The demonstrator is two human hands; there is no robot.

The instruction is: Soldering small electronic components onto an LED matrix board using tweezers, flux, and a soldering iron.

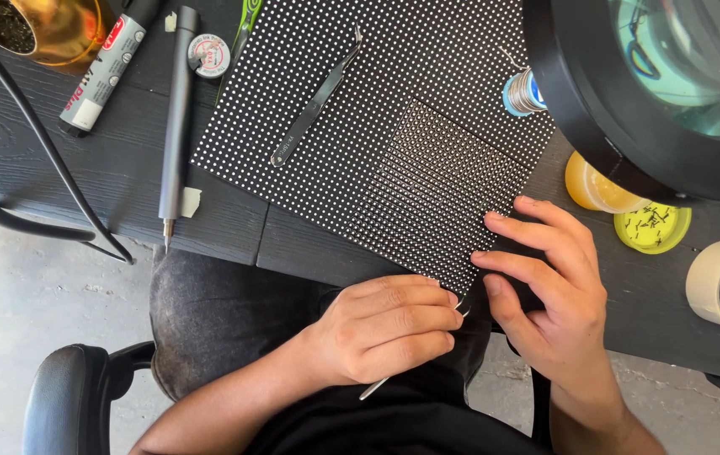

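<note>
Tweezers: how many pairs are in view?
2. One pair of tweezers lies on the dotted panel near its upper left. The other tweezers are pinched in the left hand at the panel's near edge. Others may be hidden.

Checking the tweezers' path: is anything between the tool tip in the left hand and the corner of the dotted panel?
Nothing visible. The left hand holds the thin metal tool with its tip at the dotted panel near corner. The right hand rests on the panel's edge beside it, not across the tip.
</note>
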